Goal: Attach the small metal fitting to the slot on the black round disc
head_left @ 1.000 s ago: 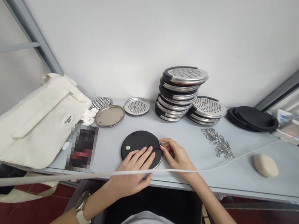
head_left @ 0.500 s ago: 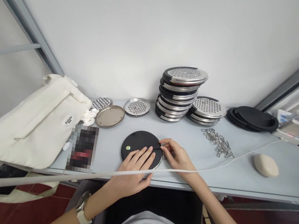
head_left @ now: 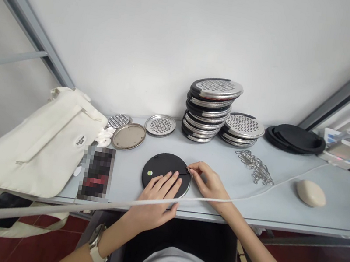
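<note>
Pinching a small metal clip (head_left: pixel 189 170) at the edge of the black disc (head_left: pixel 163 164), my right hand (head_left: pixel 210 184) is nearly closed; less clip shows than a second ago, so it's perhaps hooking on. My flat, open left hand (head_left: pixel 155 211) steadies the disc on the worktop (head_left: pixel 220 158).

Disc (head_left: pixel 161 163), lower ctr: blk, plastic-looking, matt, smooth. Grater stack (head_left: pixel 216 88), upper ctr: perforated metal, satin, w/ matt blk edging. Plate (head_left: pixel 128 136), ctr left: metal, dull, smooth. Clips (head_left: pixel 257 176), ctr right: metal wire, shiny. Bag (head_left: pixel 37 140), left: cream cloth, matt, creased. Benchtop (head_left: pixel 277 207), lower right: smooth, lt. sheen. Oval pc. (head_left: pixel 311 194), right: smooth, matt; matl. unclear.
</note>
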### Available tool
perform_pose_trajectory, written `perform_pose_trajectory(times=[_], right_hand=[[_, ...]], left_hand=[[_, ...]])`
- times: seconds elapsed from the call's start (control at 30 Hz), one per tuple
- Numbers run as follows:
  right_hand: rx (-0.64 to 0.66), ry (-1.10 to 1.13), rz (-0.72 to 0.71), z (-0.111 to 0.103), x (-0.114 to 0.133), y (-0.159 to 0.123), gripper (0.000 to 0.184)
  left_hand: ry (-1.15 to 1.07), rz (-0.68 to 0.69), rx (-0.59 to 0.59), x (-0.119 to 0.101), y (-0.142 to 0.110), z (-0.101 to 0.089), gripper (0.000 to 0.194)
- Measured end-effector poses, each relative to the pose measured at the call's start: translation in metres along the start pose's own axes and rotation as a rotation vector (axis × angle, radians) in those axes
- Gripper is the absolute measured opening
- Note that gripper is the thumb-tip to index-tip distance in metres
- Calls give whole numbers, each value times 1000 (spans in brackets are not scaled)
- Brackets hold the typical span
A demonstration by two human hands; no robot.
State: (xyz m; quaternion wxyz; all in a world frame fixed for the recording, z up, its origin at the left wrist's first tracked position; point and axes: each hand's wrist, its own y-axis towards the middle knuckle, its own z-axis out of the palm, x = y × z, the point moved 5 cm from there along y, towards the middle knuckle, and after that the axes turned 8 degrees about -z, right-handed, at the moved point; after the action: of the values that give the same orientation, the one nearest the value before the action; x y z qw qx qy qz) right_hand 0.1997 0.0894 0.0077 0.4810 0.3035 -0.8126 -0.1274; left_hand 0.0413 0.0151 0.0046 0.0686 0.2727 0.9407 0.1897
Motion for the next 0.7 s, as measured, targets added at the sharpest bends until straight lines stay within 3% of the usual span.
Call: perform_pose_trajectory(times=[0.7], right_hand=[[37,-9,125,3,-6,-1,23]], left_hand=[[-3,-2,6,0,0,0,55]])
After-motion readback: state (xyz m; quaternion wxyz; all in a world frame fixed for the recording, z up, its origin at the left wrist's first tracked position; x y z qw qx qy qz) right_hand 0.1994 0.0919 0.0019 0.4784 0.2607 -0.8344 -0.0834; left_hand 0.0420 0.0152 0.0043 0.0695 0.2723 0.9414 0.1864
